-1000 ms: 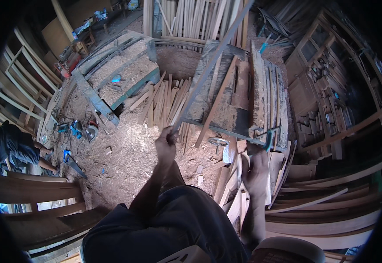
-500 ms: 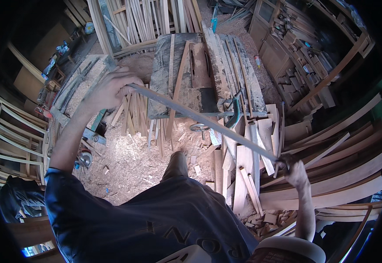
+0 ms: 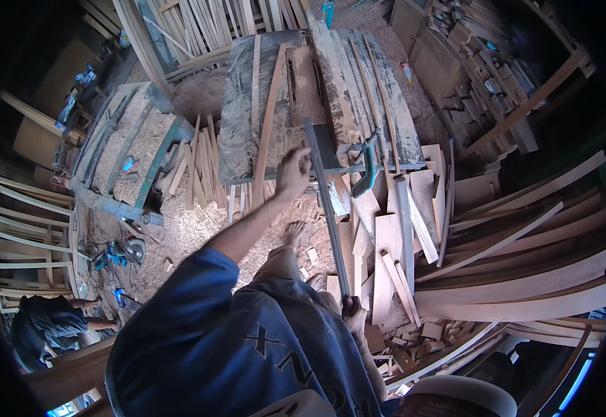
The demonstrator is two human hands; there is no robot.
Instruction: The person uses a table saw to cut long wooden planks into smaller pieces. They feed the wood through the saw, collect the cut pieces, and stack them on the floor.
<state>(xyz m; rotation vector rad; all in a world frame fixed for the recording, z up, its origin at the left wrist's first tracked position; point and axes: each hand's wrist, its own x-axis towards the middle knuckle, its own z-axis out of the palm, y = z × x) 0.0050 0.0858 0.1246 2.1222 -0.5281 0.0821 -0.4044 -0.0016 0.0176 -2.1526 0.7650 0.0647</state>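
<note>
Beyond the right grip (image 3: 355, 315) clasping its end, a strip (image 3: 326, 203) passes the loose left grip (image 3: 292, 175)

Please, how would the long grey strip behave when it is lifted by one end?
The long grey strip looks fairly stiff, running nearly straight from the right hand. It may tip forward easily, since that hand holds its near end. Its flat-looking sides suggest it would hardly roll.

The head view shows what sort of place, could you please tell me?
It looks like a woodworking shop: long boards are stacked at the right, wood shavings cover the floor, and a clamp sits at the near edge of a worktable.
</note>
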